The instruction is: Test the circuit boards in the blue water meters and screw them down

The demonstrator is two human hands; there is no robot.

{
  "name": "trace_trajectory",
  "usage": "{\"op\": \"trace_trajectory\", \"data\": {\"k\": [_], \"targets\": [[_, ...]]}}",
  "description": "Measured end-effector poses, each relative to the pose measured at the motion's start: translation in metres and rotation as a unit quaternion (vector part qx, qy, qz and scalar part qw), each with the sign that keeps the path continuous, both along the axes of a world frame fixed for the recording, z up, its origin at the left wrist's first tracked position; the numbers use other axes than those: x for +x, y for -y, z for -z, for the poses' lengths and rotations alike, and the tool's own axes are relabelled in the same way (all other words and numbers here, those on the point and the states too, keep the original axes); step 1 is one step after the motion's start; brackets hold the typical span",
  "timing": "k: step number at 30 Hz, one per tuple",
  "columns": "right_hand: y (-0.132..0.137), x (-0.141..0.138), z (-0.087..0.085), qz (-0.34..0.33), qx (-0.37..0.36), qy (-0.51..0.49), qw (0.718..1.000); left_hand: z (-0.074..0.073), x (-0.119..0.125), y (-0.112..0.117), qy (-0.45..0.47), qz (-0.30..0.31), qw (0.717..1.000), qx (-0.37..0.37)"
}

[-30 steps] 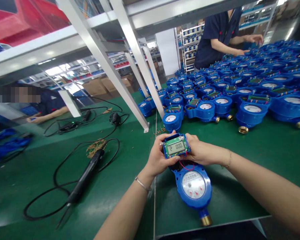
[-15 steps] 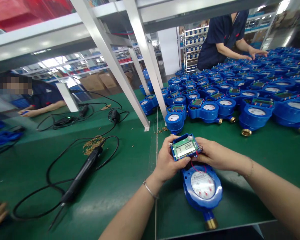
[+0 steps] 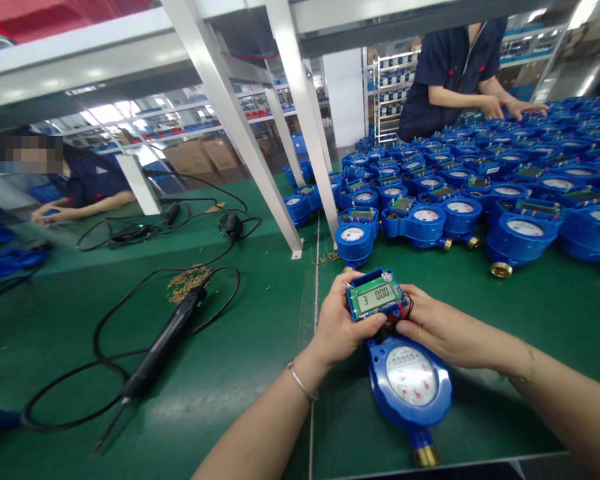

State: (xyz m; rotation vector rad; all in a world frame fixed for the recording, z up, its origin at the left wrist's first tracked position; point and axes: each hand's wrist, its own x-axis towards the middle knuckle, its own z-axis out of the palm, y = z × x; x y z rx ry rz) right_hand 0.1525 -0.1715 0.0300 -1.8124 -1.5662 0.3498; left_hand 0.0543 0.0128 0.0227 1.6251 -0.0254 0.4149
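Observation:
A blue water meter (image 3: 411, 380) with a white dial and a brass fitting lies on the green mat in front of me. Above its far end I hold its small blue display module (image 3: 377, 297), whose green board carries an LCD reading "3 000". My left hand (image 3: 341, 327) grips the module's left side, thumb under its front edge. My right hand (image 3: 443, 330) closes on its right side, where thin red and black wires run down into the meter.
Several blue meters (image 3: 480, 193) fill the mat to the right and back. A black electric screwdriver (image 3: 163, 347) with looped cable lies left, near a heap of small brass screws (image 3: 189, 280). White frame posts (image 3: 260, 147) stand behind. Two other people work at the table.
The display went from "2 000" to "3 000". Meter and module shifted slightly right in view as my head moved; both hands kept their grip.

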Motion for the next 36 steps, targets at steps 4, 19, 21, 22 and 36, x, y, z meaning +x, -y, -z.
{"op": "trace_trajectory", "data": {"k": [4,19,21,22,36], "targets": [[-0.009,0.012,0.012,0.009,0.019,-0.005,1.0,0.001,0.002,0.002,0.016,0.003,1.0,0.002],[-0.014,-0.019,0.0,0.167,0.0,-0.035,0.985,0.007,0.004,-0.012,0.063,0.002,0.996,0.058],[-0.013,-0.022,-0.002,0.182,0.0,-0.047,0.982,0.007,0.004,-0.012,0.061,0.003,0.996,0.065],[-0.013,-0.024,-0.003,0.188,0.002,-0.052,0.981,0.007,0.005,-0.011,0.062,0.003,0.996,0.07],[-0.008,-0.033,0.01,0.195,0.082,-0.221,0.952,0.003,0.009,-0.017,-0.022,0.092,0.991,0.09]]}}
